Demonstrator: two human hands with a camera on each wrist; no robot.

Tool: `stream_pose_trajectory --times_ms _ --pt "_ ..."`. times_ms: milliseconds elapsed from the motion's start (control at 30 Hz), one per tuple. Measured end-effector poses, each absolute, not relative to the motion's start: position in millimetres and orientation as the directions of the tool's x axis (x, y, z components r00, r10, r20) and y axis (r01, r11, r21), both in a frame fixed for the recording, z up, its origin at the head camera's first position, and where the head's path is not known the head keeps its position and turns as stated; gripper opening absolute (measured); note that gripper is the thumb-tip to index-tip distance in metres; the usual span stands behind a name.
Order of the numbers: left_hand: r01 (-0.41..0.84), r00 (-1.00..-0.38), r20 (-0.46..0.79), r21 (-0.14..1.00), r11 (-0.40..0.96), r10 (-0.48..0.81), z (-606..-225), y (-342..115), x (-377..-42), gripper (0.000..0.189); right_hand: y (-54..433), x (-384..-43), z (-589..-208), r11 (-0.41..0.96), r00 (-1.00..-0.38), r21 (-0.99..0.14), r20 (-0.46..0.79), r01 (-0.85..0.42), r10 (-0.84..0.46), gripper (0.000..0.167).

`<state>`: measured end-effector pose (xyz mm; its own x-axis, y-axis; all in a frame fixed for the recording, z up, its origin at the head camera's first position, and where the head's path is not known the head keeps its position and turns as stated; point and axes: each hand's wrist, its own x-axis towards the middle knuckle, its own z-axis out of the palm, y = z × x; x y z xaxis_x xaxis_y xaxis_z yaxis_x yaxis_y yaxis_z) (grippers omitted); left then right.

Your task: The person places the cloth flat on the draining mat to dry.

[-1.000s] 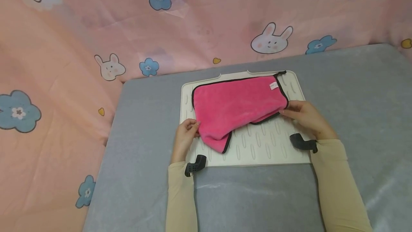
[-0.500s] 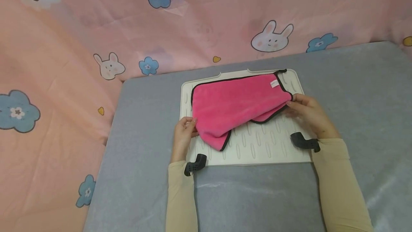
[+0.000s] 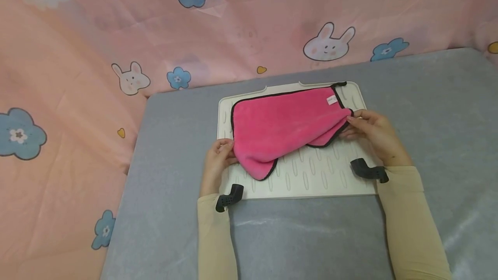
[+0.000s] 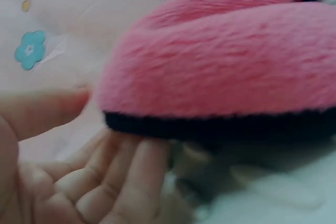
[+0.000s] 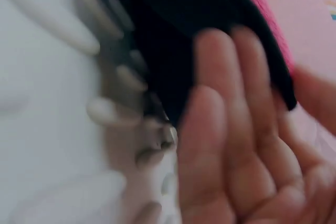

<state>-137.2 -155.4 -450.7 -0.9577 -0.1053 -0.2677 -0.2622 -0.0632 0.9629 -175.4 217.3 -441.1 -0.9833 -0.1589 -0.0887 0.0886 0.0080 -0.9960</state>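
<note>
A plush pink towel (image 3: 284,124) with black edging lies partly folded over a cream ribbed mat (image 3: 303,180). My left hand (image 3: 218,159) pinches its left edge between thumb and fingers. At the towel's right edge, my right hand (image 3: 375,133) pinches the border, below a small white tag (image 3: 332,100). In the left wrist view the towel's black edge (image 4: 220,127) rests over the fingers, thumb at its side. The right wrist view has several fingers under the dark underside (image 5: 168,30) of the cloth, which stands raised off the mat's ridges there.
The mat lies on a table with a grey cover (image 3: 175,141). Behind and to the left hangs a pink curtain (image 3: 249,25) printed with rabbits and flowers. A black wrist mount (image 3: 230,198) sits on the left sleeve, another black mount (image 3: 367,171) on the right.
My right hand has moved slightly up and to the right with the towel's edge. The left hand has shifted a little left and up, drawing the towel's lower left part with it.
</note>
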Motion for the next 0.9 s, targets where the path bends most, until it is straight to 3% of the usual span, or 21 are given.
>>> stream_pose_trajectory --times_ms 167,300,500,733,900 --pt "-0.34 -0.939 -0.341 0.94 0.033 0.05 -450 -168 -132 0.02 218 -175 -438 0.417 -0.933 -0.9 -0.251 0.128 -0.256 0.037" --pt "-0.353 -0.908 -0.376 0.924 0.147 0.183 -449 -172 -130 0.016 218 -175 -435 0.526 -0.885 -0.841 -0.334 0.126 -0.323 0.04" --pt "-0.337 -0.898 -0.368 0.928 0.162 0.241 -447 -172 -129 0.007 216 -175 -434 0.532 -0.861 -0.837 -0.358 0.126 -0.36 0.037" --pt "-0.307 -0.941 -0.314 0.949 0.066 0.129 -450 -171 -133 0.009 217 -175 -437 0.415 -0.901 -0.909 -0.221 0.051 -0.374 0.028" --pt "-0.299 -0.953 -0.3 0.954 0.034 0.05 -449 -170 -133 0.013 221 -173 -433 0.336 -0.925 -0.939 -0.188 0.07 -0.331 0.023"
